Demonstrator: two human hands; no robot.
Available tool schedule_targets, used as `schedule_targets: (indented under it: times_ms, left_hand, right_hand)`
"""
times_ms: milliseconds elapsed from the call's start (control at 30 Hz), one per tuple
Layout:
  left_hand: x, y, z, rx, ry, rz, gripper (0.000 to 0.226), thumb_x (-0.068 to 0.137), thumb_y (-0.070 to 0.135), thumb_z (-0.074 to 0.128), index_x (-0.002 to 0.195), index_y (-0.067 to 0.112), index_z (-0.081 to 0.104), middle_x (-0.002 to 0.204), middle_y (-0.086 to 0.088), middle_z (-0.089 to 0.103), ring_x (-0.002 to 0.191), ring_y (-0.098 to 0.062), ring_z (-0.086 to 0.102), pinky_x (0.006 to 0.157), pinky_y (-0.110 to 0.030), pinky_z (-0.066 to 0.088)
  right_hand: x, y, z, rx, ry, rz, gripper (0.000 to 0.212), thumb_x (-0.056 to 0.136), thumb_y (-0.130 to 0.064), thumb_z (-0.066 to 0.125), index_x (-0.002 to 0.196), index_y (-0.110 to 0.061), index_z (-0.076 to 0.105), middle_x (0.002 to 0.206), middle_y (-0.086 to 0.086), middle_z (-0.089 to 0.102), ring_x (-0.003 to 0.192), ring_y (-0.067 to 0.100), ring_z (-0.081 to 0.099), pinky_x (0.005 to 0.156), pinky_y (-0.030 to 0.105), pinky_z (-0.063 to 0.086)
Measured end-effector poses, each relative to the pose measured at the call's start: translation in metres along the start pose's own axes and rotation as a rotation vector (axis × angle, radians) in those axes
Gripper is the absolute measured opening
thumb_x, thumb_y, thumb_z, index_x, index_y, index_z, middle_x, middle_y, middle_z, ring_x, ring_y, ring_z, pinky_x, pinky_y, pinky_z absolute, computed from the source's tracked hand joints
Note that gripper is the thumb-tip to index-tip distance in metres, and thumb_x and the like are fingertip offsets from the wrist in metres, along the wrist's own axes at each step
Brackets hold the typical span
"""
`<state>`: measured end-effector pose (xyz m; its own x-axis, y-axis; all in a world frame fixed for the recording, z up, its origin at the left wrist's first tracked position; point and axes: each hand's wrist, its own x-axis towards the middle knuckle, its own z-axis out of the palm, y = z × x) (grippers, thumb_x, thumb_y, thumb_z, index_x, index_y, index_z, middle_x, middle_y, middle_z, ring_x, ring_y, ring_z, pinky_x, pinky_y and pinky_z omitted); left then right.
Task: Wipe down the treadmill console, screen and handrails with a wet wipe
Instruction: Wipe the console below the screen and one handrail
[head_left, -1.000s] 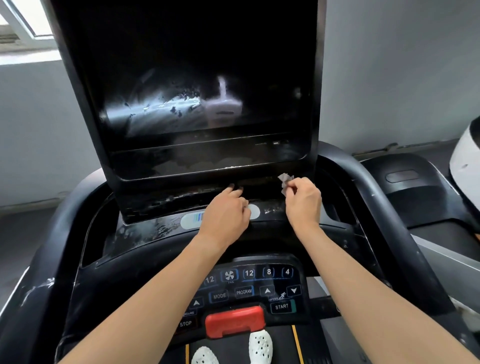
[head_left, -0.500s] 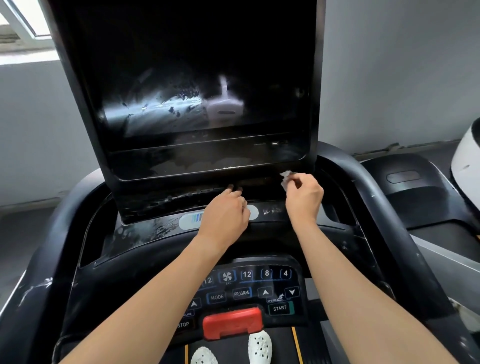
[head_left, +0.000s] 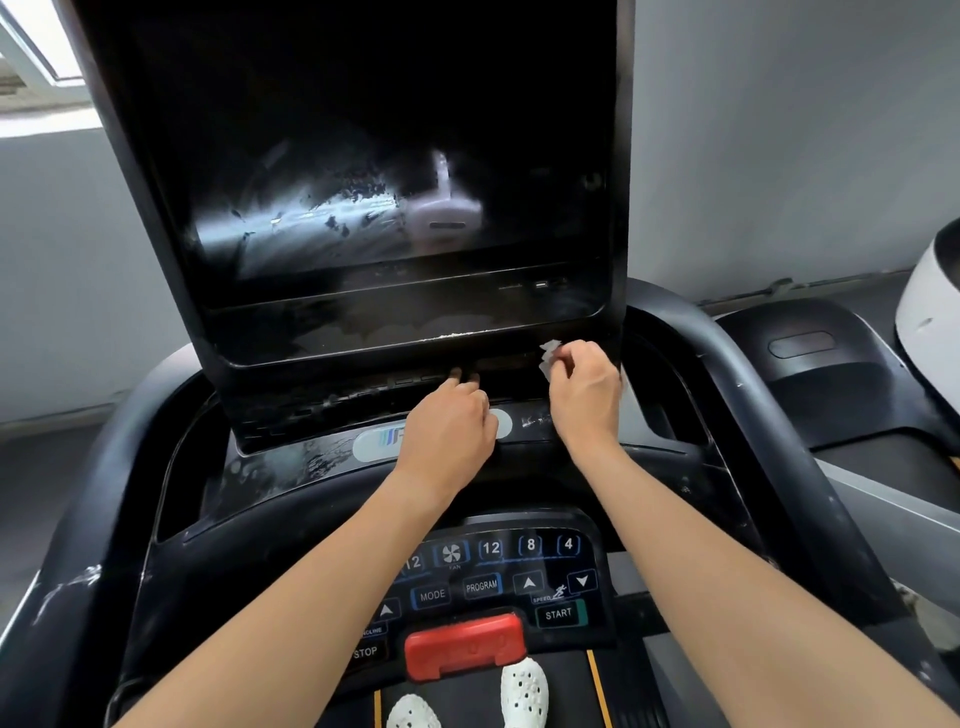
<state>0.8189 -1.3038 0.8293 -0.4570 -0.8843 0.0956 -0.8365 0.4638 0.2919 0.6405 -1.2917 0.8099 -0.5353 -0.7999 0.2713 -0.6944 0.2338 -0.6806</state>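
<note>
Your screen (head_left: 389, 208) towers ahead, its lower edge just above both hands. The handrails (head_left: 779, 441) curve round the console (head_left: 291, 467), well apart from your hands. Your left hand (head_left: 449, 431) lies flat on the console, fingertips at the ledge under the screen. Your right hand (head_left: 584, 389) pinches the wet wipe (head_left: 548, 356) at the screen's lower right corner

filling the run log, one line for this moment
right hand pinches wet wipe below screen | left hand rests on console
</note>
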Motion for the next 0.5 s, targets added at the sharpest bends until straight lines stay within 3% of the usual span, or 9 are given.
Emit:
schedule_targets:
  times_ms: [133,233,333,433,500]
  left_hand:
    - [0.000,0.000,-0.001,0.020,0.004,0.025,0.025,0.095,0.026,0.053,0.080,0.017,0.070,0.087,0.008,0.066,0.089,-0.011,0.060,0.069,-0.029,0.052]
    - [0.000,-0.003,-0.001,0.033,0.016,0.046,0.025,0.096,0.027,0.054,0.086,0.016,0.074,0.099,0.005,0.072,0.100,-0.014,0.064,0.077,-0.029,0.052]
    - [-0.001,-0.005,0.002,0.023,0.022,0.048,0.026,0.097,0.026,0.053,0.086,0.016,0.074,0.105,0.005,0.073,0.112,-0.016,0.063,0.085,-0.031,0.053]
    - [-0.002,-0.004,0.003,0.006,0.026,0.037,0.026,0.098,0.023,0.051,0.081,0.015,0.068,0.105,0.003,0.073,0.112,-0.018,0.062,0.085,-0.031,0.052]
    - [-0.002,-0.003,0.003,0.000,0.025,0.038,0.024,0.098,0.023,0.051,0.081,0.016,0.066,0.103,0.002,0.073,0.110,-0.018,0.062,0.083,-0.031,0.052]
  right_hand:
    - [-0.009,-0.015,0.020,-0.050,-0.162,-0.330,0.012,0.098,-0.009,0.059,0.098,-0.008,0.070,0.092,0.004,0.063,0.083,0.017,0.058,0.073,0.028,0.052]
    - [-0.004,-0.015,0.023,-0.102,-0.223,-0.429,0.011,0.097,-0.007,0.059,0.097,-0.007,0.071,0.091,0.004,0.063,0.082,0.019,0.058,0.073,0.031,0.052]
    - [0.006,-0.001,0.008,-0.034,-0.126,-0.259,0.012,0.093,-0.005,0.059,0.093,-0.009,0.069,0.091,0.003,0.064,0.083,0.019,0.059,0.075,0.032,0.051]
    - [0.009,0.010,-0.004,0.082,0.016,0.052,0.012,0.095,-0.006,0.060,0.090,-0.014,0.068,0.090,-0.003,0.064,0.083,0.013,0.060,0.068,0.012,0.042]
    - [0.005,0.006,0.000,0.098,0.073,0.147,0.013,0.097,-0.008,0.060,0.089,-0.014,0.068,0.090,-0.003,0.063,0.083,0.011,0.058,0.064,0.005,0.037]
